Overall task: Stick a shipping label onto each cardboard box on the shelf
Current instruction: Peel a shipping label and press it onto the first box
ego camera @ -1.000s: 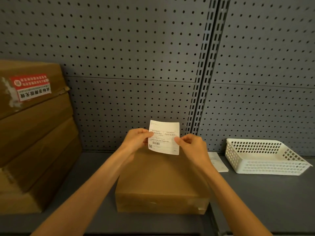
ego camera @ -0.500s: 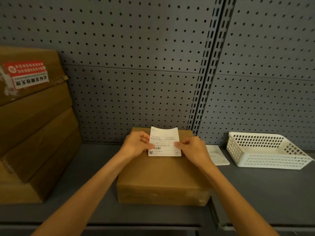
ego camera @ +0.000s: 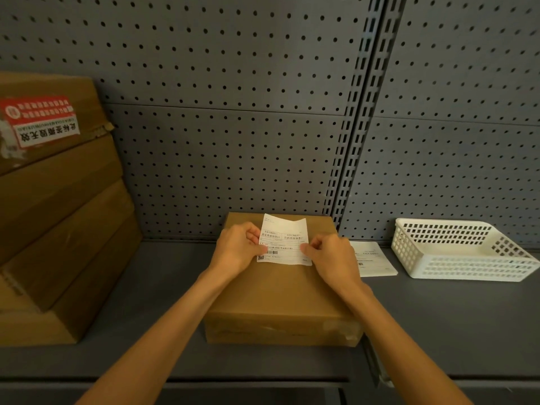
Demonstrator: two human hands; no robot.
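A flat brown cardboard box (ego camera: 280,299) lies on the grey shelf (ego camera: 152,317) in front of me. A white shipping label (ego camera: 285,242) with a barcode and QR code lies over the box's far half, its top edge curling up. My left hand (ego camera: 238,251) pinches the label's left edge. My right hand (ego camera: 331,258) pinches its right edge. The label's lower edge rests on the box top.
A stack of larger cardboard boxes (ego camera: 58,229) stands at the left, the top one bearing a red and white sticker (ego camera: 41,122). A white plastic basket (ego camera: 461,249) sits at the right, with a white paper sheet (ego camera: 372,258) beside it. Grey pegboard (ego camera: 233,112) backs the shelf.
Both hands have lowered the label from the air in front of the pegboard down onto the box top. The view has dipped slightly.
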